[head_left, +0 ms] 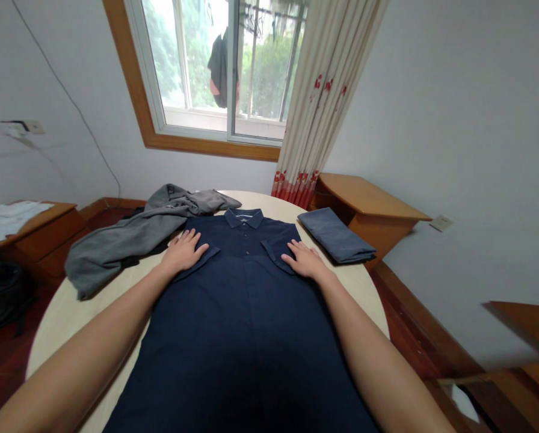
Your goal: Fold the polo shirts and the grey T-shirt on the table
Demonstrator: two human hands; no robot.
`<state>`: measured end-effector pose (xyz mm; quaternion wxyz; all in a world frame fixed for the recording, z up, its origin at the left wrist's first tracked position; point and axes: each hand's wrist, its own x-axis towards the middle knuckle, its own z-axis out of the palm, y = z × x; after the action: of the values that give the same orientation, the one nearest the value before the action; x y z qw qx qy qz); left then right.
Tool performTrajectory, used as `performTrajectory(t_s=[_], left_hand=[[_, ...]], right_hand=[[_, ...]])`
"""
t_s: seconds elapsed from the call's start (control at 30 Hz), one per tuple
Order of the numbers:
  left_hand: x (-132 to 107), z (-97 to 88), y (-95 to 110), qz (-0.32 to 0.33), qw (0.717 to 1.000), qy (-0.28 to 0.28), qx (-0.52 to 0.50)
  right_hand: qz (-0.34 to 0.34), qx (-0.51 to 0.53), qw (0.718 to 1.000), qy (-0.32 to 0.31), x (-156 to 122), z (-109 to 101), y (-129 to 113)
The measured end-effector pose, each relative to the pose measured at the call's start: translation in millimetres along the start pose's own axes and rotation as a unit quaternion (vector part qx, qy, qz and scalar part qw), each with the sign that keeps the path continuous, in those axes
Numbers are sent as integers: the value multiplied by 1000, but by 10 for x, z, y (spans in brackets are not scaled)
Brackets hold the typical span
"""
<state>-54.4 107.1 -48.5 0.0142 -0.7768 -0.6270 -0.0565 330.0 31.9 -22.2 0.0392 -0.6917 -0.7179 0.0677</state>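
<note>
A dark navy short-sleeved polo shirt (246, 288) lies front side up on the round pale table (66, 337), its collar at the far end. Both sleeves are folded inward over the chest. My left hand (184, 249) rests flat on the left sleeve, fingers spread. On the opposite sleeve lies my right hand (304, 258), also with its fingers apart and palm down. Neither hand grips the cloth. The near end of the shirt runs out of view at the bottom.
A crumpled grey garment (125, 240) lies at the table's left, partly over black cloth. At the right is a folded blue-grey garment (336, 234). A wooden desk (373, 198) stands behind it, beside a curtain (323, 90). A wooden cabinet (57, 240) is at far left.
</note>
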Motion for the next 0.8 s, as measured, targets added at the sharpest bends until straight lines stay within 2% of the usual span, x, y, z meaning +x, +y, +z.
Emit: performTrajectory(t_s=[0.13, 0.27, 0.4, 0.57, 0.7, 0.8], left_hand=[[-13, -16, 44, -16, 1000, -26, -7], [-24, -24, 52, -11, 999, -33, -2], [22, -33, 30, -6, 999, -32, 17], [210, -54, 104, -14, 998, -50, 47], [352, -50, 196, -26, 999, -30, 33], [451, -48, 188, -29, 999, -35, 17]], right_hand=[[32, -11, 999, 4, 171, -16, -80], [39, -6, 999, 8, 503, -12, -200], [73, 14, 997, 12, 754, 80, -161], [67, 15, 997, 42, 861, 174, -23], [78, 5, 996, 40, 932, 171, 18], [87, -5, 996, 33, 977, 159, 29]])
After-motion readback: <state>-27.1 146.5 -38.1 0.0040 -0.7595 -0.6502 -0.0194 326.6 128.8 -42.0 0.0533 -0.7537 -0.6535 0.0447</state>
